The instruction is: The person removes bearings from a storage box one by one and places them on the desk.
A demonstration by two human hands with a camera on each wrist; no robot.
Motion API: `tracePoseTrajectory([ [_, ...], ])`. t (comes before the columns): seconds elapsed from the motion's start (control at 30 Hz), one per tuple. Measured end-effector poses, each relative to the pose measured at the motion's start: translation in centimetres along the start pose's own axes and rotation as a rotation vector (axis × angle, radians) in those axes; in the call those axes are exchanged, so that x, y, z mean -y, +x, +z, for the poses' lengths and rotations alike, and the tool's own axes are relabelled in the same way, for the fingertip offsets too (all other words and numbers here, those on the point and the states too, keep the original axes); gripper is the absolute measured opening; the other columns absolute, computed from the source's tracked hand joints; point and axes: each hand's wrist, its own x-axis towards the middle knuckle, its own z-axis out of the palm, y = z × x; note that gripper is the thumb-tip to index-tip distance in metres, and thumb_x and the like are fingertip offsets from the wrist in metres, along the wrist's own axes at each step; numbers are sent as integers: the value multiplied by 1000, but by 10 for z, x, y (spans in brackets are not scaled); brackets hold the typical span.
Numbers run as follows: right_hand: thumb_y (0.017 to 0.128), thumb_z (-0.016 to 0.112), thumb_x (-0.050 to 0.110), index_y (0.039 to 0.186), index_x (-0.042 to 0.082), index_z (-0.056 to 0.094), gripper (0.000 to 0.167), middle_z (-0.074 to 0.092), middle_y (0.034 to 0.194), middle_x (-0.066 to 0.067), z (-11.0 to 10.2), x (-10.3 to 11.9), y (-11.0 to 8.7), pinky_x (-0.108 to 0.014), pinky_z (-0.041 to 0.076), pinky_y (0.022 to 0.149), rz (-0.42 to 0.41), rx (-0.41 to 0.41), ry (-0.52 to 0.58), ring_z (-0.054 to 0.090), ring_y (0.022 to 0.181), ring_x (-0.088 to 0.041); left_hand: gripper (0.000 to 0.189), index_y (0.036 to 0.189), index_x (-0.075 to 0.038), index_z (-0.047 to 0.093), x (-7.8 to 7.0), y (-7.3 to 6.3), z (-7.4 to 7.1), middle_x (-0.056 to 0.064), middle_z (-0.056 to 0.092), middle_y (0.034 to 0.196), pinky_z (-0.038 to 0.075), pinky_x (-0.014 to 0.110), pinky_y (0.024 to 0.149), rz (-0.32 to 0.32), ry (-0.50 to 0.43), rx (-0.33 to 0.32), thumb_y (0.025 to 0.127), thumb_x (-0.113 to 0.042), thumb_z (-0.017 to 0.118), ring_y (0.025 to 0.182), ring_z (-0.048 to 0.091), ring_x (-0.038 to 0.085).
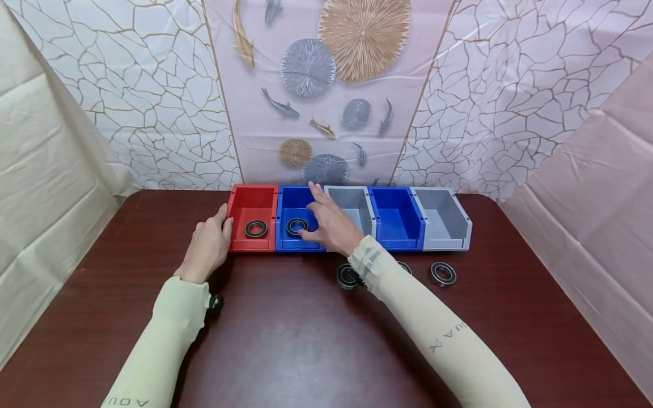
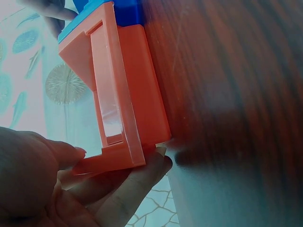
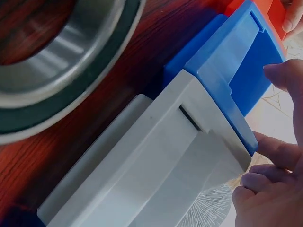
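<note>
My left hand (image 1: 206, 243) is at the left side of the red bin (image 1: 252, 245). In the left wrist view its thumb lies over the bin's side wall and its fingers lie along the outside, gripping the wall. My right hand (image 1: 331, 221) reaches over the blue bin (image 1: 301, 246) beside it, fingers spread, holding nothing. One ball bearing (image 1: 256, 229) lies flat in the red bin. A second bearing (image 1: 295, 227) lies in the blue bin, close to my right thumb. In the right wrist view the index finger is by the edge where the blue and grey bins (image 3: 156, 137) meet.
Right of my hand the row continues with a grey bin (image 1: 357, 198), another blue bin (image 1: 400, 245) and another grey bin (image 1: 446, 245). Before the row lie a bearing (image 1: 347, 277), one partly under my sleeve (image 1: 405, 267) and one (image 1: 442, 273) farther right. A patterned curtain (image 1: 178, 113) hangs behind.
</note>
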Motion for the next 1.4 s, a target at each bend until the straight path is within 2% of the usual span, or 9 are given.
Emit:
tracePoseTrajectory([
  [0.33,92,76,38,128,-7,65,59,14,172,-17,7,2,11,-41,20,128,9,2,-33,13,160,-32,58,163,-8,22,0,-1,-1,33,49,147,48,62,104,1,-5,4,110,-25,40,125,59,48],
  [0.53,93,75,38,131,-6,64,59,12,172,-14,9,2,15,-39,17,129,61,39,-54,12,160,-29,60,164,-10,18,-2,-2,-1,31,46,151,47,62,105,-18,-20,28,110,-26,40,129,56,48],
  [0.77,93,74,40,129,-5,65,58,12,173,-14,13,4,19,-39,14,130,73,64,-65,11,161,-29,58,162,-7,24,1,-5,-2,34,51,145,49,63,102,8,-2,-4,110,-25,40,121,60,49],
  [0.93,93,74,42,124,-2,68,54,11,173,-11,13,3,22,-39,13,130,108,75,-119,10,161,-27,58,162,-7,23,-1,-2,-1,34,50,146,49,63,103,18,-11,1,110,-25,40,123,60,49],
  [1.13,93,73,46,107,2,71,45,10,173,-11,14,5,26,-39,11,131,126,87,-187,7,161,-26,60,163,-8,19,-3,-1,-1,32,46,151,47,62,105,-4,-14,23,110,-26,40,130,55,48],
  [1.4,91,74,49,98,4,72,46,13,172,-14,20,5,31,-39,13,131,110,70,-251,11,161,-28,59,163,-7,20,-2,-2,-2,29,40,156,44,62,108,-15,-14,24,110,-27,39,136,50,48],
])
